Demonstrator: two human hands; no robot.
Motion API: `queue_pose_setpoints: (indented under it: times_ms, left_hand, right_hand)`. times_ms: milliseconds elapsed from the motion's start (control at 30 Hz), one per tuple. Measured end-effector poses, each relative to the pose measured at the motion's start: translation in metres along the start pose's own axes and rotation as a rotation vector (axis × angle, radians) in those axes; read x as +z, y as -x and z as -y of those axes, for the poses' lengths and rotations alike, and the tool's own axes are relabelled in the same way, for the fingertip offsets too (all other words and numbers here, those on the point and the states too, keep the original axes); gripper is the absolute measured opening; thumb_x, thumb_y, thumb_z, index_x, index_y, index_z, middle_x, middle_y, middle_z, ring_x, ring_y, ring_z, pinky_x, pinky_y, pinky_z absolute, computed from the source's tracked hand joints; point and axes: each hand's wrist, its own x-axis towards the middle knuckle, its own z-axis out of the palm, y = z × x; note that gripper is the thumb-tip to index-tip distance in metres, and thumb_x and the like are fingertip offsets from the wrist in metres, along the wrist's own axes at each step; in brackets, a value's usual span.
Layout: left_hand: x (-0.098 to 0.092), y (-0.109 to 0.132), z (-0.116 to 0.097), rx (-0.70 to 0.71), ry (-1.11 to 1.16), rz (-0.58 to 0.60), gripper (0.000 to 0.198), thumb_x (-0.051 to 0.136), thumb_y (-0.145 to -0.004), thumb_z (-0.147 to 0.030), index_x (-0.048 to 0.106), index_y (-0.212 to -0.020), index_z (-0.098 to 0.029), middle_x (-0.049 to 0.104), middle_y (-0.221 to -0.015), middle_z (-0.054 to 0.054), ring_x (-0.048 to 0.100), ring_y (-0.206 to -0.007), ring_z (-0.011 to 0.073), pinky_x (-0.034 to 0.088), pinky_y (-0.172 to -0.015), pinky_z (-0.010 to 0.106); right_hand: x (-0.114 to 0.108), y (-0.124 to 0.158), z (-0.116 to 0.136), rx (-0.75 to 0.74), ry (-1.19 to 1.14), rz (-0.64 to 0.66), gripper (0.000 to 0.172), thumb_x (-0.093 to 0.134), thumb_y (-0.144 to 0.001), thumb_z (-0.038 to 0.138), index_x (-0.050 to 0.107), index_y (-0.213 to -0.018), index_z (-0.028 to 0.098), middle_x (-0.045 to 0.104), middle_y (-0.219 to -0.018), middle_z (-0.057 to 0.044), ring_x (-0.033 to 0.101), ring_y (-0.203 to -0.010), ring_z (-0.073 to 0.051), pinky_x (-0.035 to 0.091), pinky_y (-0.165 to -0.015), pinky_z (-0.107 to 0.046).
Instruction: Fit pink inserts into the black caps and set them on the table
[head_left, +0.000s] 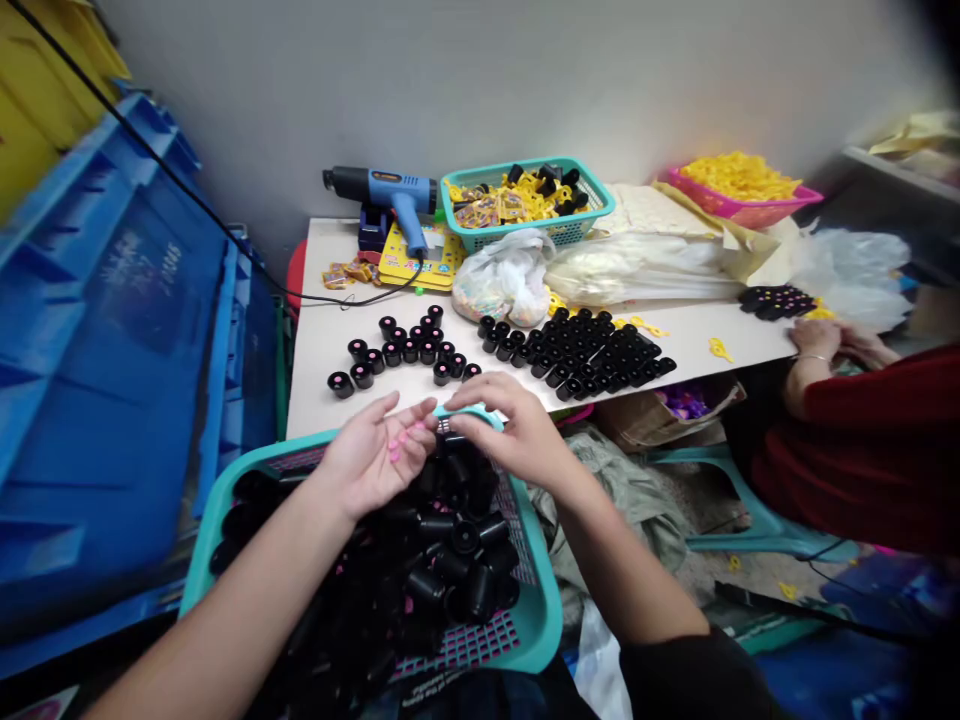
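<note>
Over the basket [546, 610] of glossy black caps [450, 565], left hand [371, 460] openly cups pink pieces [401, 440]; grip of right hand [517, 432] unclear

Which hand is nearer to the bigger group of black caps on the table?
Right. The right hand is just in front and left of the bigger group of black caps; the left hand is farther left, over the teal basket.

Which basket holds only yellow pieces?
The pink basket at the far right; the teal basket by the wall mixes yellow and black, the near teal basket holds black caps.
</note>
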Motion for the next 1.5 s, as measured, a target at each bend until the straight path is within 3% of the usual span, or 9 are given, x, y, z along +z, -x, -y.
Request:
queue_pose_setpoints:
  times_ms: [67, 200, 400, 633, 767, 900, 1000, 1233, 1500]
  left_hand:
    - [-0.005, 0.017, 0.016, 0.003, 0.193, 0.015, 0.035, 0.028, -0.092, -0.027, 0.056, -0.095, -0.006, 0.061, -0.077, 0.01, 0.06, -0.061, 0.011, 0.054, -0.057, 0.021]
    - [-0.016, 0.035, 0.032, 0.039, 0.313, 0.075, 0.037, 0.03, -0.093, -0.026, 0.053, -0.111, -0.004, 0.065, -0.09, 0.013, 0.063, -0.075, 0.0148, 0.053, -0.08, 0.032]
    - [-0.023, 0.047, 0.036, 0.064, 0.298, 0.031, 0.041, 0.03, -0.092, -0.027, 0.052, -0.118, -0.002, 0.065, -0.094, 0.014, 0.063, -0.084, 0.0153, 0.052, -0.078, 0.027]
    - [-0.032, 0.047, 0.046, 0.032, 0.283, 0.118, 0.04, 0.035, -0.091, -0.028, 0.054, -0.115, -0.002, 0.066, -0.097, 0.015, 0.063, -0.084, 0.015, 0.048, -0.086, 0.028]
    - [-0.042, 0.044, 0.05, -0.004, 0.373, 0.105, 0.039, 0.034, -0.091, -0.024, 0.053, -0.116, -0.002, 0.067, -0.095, 0.015, 0.065, -0.088, 0.017, 0.047, -0.091, 0.033]
    - [-0.046, 0.042, 0.048, 0.059, 0.439, 0.033, 0.036, 0.032, -0.09, -0.02, 0.059, -0.108, -0.004, 0.068, -0.101, 0.016, 0.062, -0.101, 0.0225, 0.048, -0.092, 0.038]
    - [-0.044, 0.043, 0.047, 0.125, 0.463, 0.034, 0.035, 0.032, -0.09, -0.019, 0.063, -0.103, -0.007, 0.068, -0.104, 0.014, 0.059, -0.108, 0.0239, 0.047, -0.093, 0.041]
    - [-0.037, 0.044, 0.055, 0.2, 0.427, 0.071, 0.036, 0.034, -0.09, -0.022, 0.066, -0.099, -0.008, 0.068, -0.106, 0.014, 0.058, -0.109, 0.0227, 0.048, -0.093, 0.037]
    - [-0.045, 0.037, 0.058, 0.143, 0.429, 0.035, 0.033, 0.035, -0.09, -0.021, 0.062, -0.105, -0.009, 0.067, -0.106, 0.013, 0.064, -0.097, 0.0212, 0.056, -0.074, 0.03]
  right_hand:
    - [0.005, 0.002, 0.021, -0.096, 0.064, 0.142, 0.014, 0.058, -0.083, 0.025, 0.068, -0.092, 0.02, 0.063, -0.095, -0.005, 0.053, -0.094, -0.016, 0.04, -0.088, -0.032]
    - [0.017, 0.007, 0.04, -0.116, 0.229, 0.293, 0.019, 0.056, -0.085, 0.026, 0.068, -0.098, 0.022, 0.06, -0.1, -0.007, 0.048, -0.098, -0.02, 0.037, -0.088, -0.037]
    - [0.032, 0.011, 0.046, -0.08, 0.399, 0.362, 0.02, 0.058, -0.083, 0.032, 0.069, -0.096, 0.022, 0.059, -0.099, -0.007, 0.046, -0.096, -0.022, 0.035, -0.085, -0.039]
    - [0.041, 0.01, 0.038, 0.052, 0.306, 0.428, 0.007, 0.066, -0.074, 0.023, 0.066, -0.079, 0.018, 0.053, -0.089, -0.005, 0.046, -0.09, -0.02, 0.04, -0.078, -0.033]
    - [0.04, 0.014, 0.036, 0.037, 0.164, 0.357, 0.007, 0.062, -0.078, 0.021, 0.059, -0.073, 0.017, 0.056, -0.084, -0.004, 0.049, -0.086, -0.018, 0.041, -0.078, -0.031]
    - [0.037, 0.029, 0.041, 0.202, 0.005, 0.171, 0.005, 0.05, -0.087, 0.023, 0.051, -0.083, 0.02, 0.058, -0.078, -0.002, 0.052, -0.071, -0.014, 0.042, -0.068, -0.027]
    - [0.042, 0.043, 0.045, 0.281, 0.063, 0.083, 0.006, 0.044, -0.089, 0.025, 0.047, -0.086, 0.021, 0.056, -0.084, -0.004, 0.052, -0.078, -0.017, 0.041, -0.072, -0.029]
    - [0.06, 0.055, 0.036, 0.473, -0.236, 0.12, 0.016, 0.033, -0.094, 0.034, 0.039, -0.085, 0.022, 0.041, -0.072, 0.003, 0.041, -0.065, -0.012, 0.036, -0.062, -0.024]
    - [0.065, 0.061, 0.035, 0.373, -0.285, 0.113, 0.011, 0.041, -0.092, 0.03, 0.043, -0.086, 0.022, 0.05, -0.076, 0.001, 0.046, -0.067, -0.013, 0.037, -0.065, -0.026]
